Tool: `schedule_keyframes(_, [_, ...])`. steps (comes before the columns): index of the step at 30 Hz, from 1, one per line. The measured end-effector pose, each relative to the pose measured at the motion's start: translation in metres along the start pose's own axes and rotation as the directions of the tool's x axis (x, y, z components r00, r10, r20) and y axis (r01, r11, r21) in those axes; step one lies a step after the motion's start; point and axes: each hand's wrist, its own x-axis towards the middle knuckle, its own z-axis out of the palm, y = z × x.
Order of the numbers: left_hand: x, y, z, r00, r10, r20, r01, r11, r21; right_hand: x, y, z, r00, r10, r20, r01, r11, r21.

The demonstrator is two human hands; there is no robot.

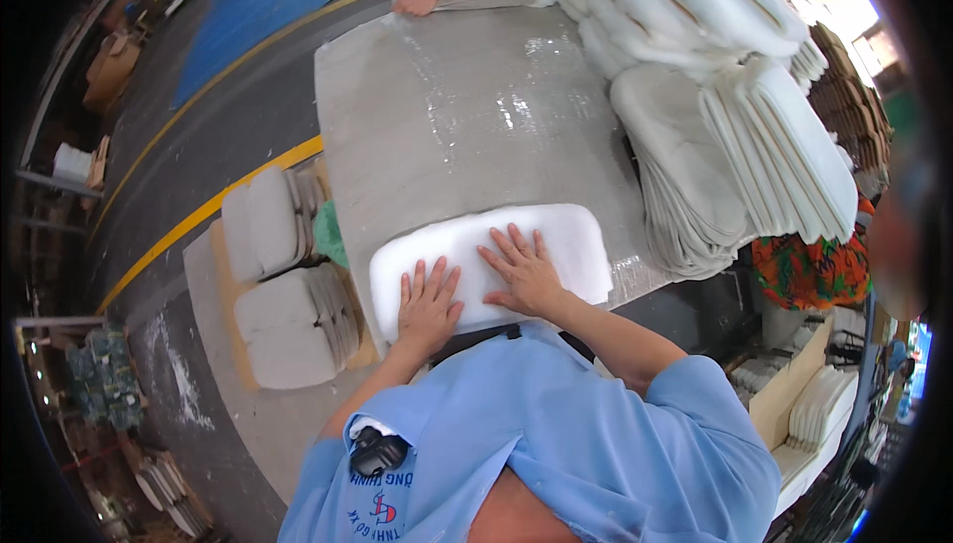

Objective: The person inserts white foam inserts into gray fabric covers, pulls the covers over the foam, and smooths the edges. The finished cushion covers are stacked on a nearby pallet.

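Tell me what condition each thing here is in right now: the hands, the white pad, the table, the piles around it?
left hand: flat, fingers spread, pressing on the pad
right hand: flat, fingers spread, on the pad
white foam pad: lying flat at the table's near edge
table: covered in shiny wrinkled film
stacked pads: piled high, leaning, on the right
floor stacks: sitting on a low board, left
another person's hand: resting on grey fabric at the far end

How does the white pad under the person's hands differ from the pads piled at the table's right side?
The white pad lies alone, flat on the grey table, with the left hand and right hand pressed on it. The piled pads are stacked many deep, fanned and leaning, untouched. Both look white, soft and rounded at the corners.
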Motion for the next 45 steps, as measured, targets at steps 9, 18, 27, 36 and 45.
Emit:
schedule_keyframes(9, [-0.009, -0.029, 0.002, 0.881, -0.421, -0.217, 0.426, 0.904, -0.025, -0.030, 0.069, -0.008, 0.878, 0.375, -0.297, -0.398, 0.917, -0.019])
schedule_keyframes(18, [-0.022, -0.060, 0.003, 0.813, -0.431, -0.392, 0.275, 0.877, -0.394, -0.043, 0.107, -0.012, 0.738, 0.611, -0.287, -0.244, 0.638, 0.730])
schedule_keyframes(27, [-0.021, -0.077, 0.024, 0.525, -0.801, 0.288, 0.506, 0.022, -0.862, -0.057, 0.101, 0.024, 0.624, 0.780, 0.052, -0.365, 0.232, 0.902])
schedule_keyframes(36, [0.010, -0.086, -0.040, 0.703, -0.708, -0.068, 0.649, 0.678, -0.344, -0.036, 0.113, -0.027, 0.681, 0.714, -0.163, -0.579, 0.661, 0.478])
schedule_keyframes(45, [0.077, 0.007, 0.011, 0.988, -0.054, -0.147, 0.055, 0.998, 0.007, 0.056, 0.009, 0.004, 0.977, 0.110, -0.184, -0.124, 0.990, -0.068])
